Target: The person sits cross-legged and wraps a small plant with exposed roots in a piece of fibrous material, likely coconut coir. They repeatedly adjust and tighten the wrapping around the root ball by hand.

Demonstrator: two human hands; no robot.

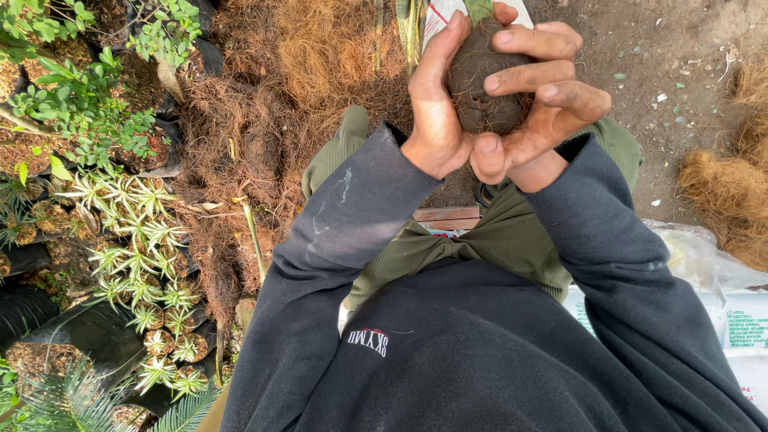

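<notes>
One dark soil ball (482, 84) was up in front of us, and both hands were on it. We had the left hand (436, 104) wrapped along its left side, thumb reaching up past the top, fingers curled around behind. Our right hand (538, 96) came in from the right, three fingers (524, 76) laid across the face of the ball and pressed tight against it, thumb tucked in below near the left palm. Both grips were closed firmly on that one clump, held above our knees, with a green stem (478, 10) rising from its top out of view. Both forearms in dark sleeves (352, 216) angled upward, meeting at the wrists. To the left we counted one long row of small striped-leaf potted plants (148, 264), too many to count exactly. Two heaps of brown fibre showed: one big heap (312, 64) ahead, one smaller heap (732, 188) on the right. One white sack (736, 320) lay at lower right.
</notes>
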